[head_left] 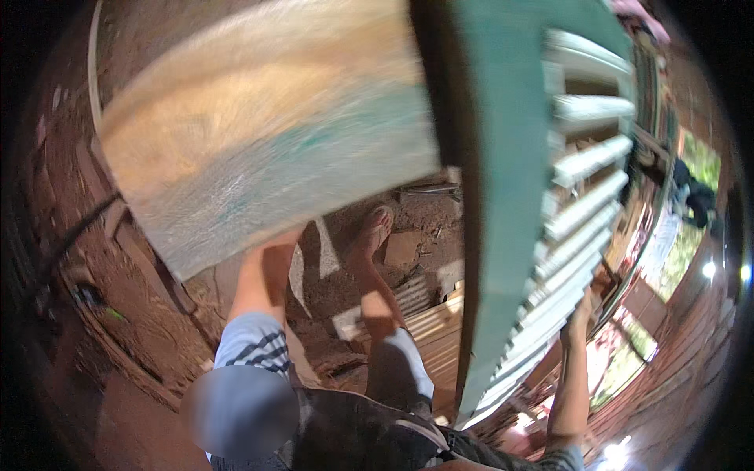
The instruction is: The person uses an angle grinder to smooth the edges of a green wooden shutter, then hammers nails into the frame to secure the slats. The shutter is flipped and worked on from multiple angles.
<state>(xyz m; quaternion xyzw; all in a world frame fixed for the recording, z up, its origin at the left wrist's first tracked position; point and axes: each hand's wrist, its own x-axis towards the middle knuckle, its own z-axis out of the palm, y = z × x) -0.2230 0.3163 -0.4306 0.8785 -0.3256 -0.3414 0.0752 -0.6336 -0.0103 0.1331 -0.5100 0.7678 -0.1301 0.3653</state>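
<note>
A green shutter (503,196) with white slats (585,165) stands on edge, tilted, along my right side. My right hand (580,312) is at its outer long edge, with the fingers closed there and partly hidden. To the left, a wide wooden board (275,133), smeared with grey and green paint and bare tan wood above, fills the upper view, blurred by motion. A bare limb (267,267) below a grey, dark-striped cloth passes behind the board's near edge. My left hand does not show.
A bare foot (377,228) stands on the brown dirt floor between board and shutter. Near it lie a flat brown piece (402,246) and corrugated sheeting (436,337). A dark cable or rod (78,224) runs at the left. Dark cloth (695,196) hangs at the far right.
</note>
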